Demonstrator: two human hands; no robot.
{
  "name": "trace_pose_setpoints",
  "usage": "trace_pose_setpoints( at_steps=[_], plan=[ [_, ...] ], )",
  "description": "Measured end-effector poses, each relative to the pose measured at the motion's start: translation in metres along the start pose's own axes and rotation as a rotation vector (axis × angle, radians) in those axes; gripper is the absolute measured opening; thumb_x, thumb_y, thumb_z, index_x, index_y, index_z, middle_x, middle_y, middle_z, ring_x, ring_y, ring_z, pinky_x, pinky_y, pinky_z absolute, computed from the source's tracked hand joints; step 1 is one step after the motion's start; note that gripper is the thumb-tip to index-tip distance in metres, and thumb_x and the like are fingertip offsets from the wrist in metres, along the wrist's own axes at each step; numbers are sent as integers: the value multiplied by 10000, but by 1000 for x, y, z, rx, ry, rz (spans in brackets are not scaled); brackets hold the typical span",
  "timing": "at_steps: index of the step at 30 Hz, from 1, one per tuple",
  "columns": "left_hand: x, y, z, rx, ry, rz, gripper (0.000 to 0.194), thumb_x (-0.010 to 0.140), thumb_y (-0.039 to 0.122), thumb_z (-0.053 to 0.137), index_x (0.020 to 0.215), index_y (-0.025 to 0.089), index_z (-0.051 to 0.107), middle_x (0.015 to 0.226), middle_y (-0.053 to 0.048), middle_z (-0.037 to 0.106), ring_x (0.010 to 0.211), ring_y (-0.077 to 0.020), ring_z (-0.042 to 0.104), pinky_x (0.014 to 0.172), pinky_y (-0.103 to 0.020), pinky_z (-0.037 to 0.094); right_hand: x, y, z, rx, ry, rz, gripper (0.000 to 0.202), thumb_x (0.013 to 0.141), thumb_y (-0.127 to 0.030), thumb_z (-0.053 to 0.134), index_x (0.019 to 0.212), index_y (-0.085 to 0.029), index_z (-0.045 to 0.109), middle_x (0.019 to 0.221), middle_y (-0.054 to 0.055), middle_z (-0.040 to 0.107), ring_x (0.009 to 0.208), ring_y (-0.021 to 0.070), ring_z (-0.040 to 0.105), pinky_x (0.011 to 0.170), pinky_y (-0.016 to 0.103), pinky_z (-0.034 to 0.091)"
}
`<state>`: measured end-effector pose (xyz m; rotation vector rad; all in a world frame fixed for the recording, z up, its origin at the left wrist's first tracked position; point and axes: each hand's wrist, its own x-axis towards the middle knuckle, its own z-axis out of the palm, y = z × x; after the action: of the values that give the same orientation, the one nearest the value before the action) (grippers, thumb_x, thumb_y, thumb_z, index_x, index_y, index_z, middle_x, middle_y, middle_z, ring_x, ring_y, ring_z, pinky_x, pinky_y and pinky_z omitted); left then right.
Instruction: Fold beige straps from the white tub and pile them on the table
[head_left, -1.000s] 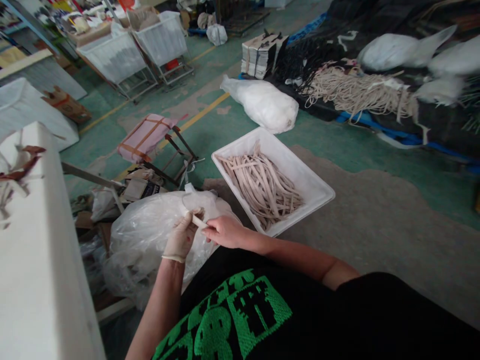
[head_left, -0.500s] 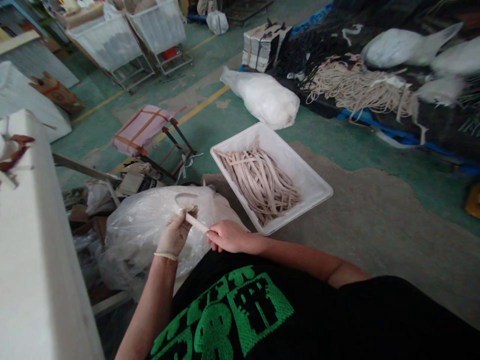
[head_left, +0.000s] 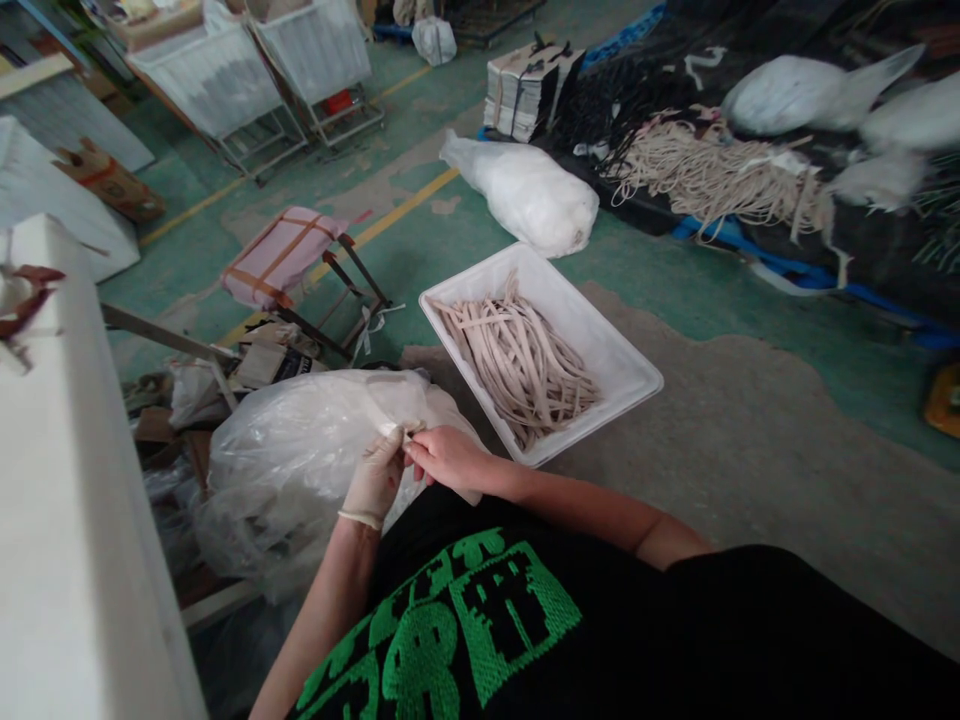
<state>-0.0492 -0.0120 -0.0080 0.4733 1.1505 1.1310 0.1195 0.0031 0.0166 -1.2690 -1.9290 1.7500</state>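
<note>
Low in the frame is the person's black shirt (head_left: 480, 640) with green print. Just above it, near the middle, the two hands meet. The left hand (head_left: 373, 480) wears a thin pale glove, and the right hand (head_left: 448, 457) is bare. Both hands pinch a small pale strip (head_left: 411, 431) between their fingertips, so each grip is closed on the strip. The strip is held right in front of a big clear plastic bag (head_left: 300, 450), which sits on the floor in the middle left of the frame. At the left edge stands a white bench (head_left: 67, 520). Just to the right of the hands, in the middle of the frame, is a white tray (head_left: 600, 345) on the floor with many long pale strips lying inside it. Behind the bag, toward the upper left, is a small pink stool (head_left: 281, 255). Farther up in the middle lies a full white bag (head_left: 529, 195) on the green floor (head_left: 675, 290). In the upper right is a loose heap of pale cords (head_left: 712, 175) on dark cloth. At the top left stand two white carts (head_left: 262, 65).
</note>
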Motion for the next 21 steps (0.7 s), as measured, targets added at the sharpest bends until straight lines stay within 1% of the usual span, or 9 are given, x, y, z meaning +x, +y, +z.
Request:
trace_pose_setpoints(
  at_steps=[2,4,6,8,10,12,16,19,21],
  plan=[
    [0,-2,2,-7,-18,-14,297,764,358,823,930,115,791,918,-101,787,817,-199,723,771,-291,585,0,-2,-3,-16,74,-75,343,1048,-327,429,983,-126,698,763,38,713,560,108,616,569,221,423],
    [2,5,-4,-65,43,-4,215,812,332,779,899,135,780,941,-92,787,877,-198,727,822,-290,584,-8,-1,-6,-27,148,-187,303,1040,-328,460,1175,-151,665,883,39,733,601,110,625,623,230,451],
    [4,17,-14,-137,126,-13,126,859,284,725,859,163,762,972,-78,787,946,-189,727,887,-290,574,-19,4,-9,-6,176,-313,353,1042,-240,423,1361,-195,566,1059,41,729,636,94,628,687,230,480],
    [5,24,-21,-179,161,-60,114,893,258,676,872,175,752,982,-73,785,970,-185,726,921,-302,570,-29,10,-11,-18,138,-436,442,1010,-120,384,1418,-219,522,1223,52,687,720,89,648,748,228,500],
    [5,26,-22,-193,156,-111,133,911,254,645,898,170,748,981,-77,780,977,-188,725,941,-317,568,-34,12,-13,-130,101,-553,482,979,-71,401,1409,-230,548,1323,63,640,913,121,664,836,240,501],
    [4,22,-19,-198,144,-143,144,913,261,639,906,163,745,974,-77,774,981,-190,722,958,-322,563,-35,9,-14,-306,84,-648,449,996,-101,432,1392,-248,584,1332,69,630,1070,162,633,892,261,484],
    [1,15,-11,-227,139,-182,145,913,261,630,922,165,738,971,-69,769,966,-182,722,987,-328,552,-36,-7,-15,-589,66,-787,323,1044,-218,455,1267,-258,684,1194,65,675,967,173,631,844,279,472],
    [-3,17,-9,-255,158,-203,136,916,243,616,933,172,731,974,-65,767,964,-173,721,1000,-329,546,-39,-17,-15,-667,103,-866,298,1052,-281,449,1063,-248,745,1114,53,691,919,175,607,845,297,460],
    [-7,19,-6,-216,146,-212,134,912,258,621,932,177,726,985,-71,760,1006,-194,713,1010,-352,544,-37,-22,-16,-680,89,-900,327,1060,-294,422,995,-250,740,1119,45,691,936,176,589,872,307,453]
  ],
)
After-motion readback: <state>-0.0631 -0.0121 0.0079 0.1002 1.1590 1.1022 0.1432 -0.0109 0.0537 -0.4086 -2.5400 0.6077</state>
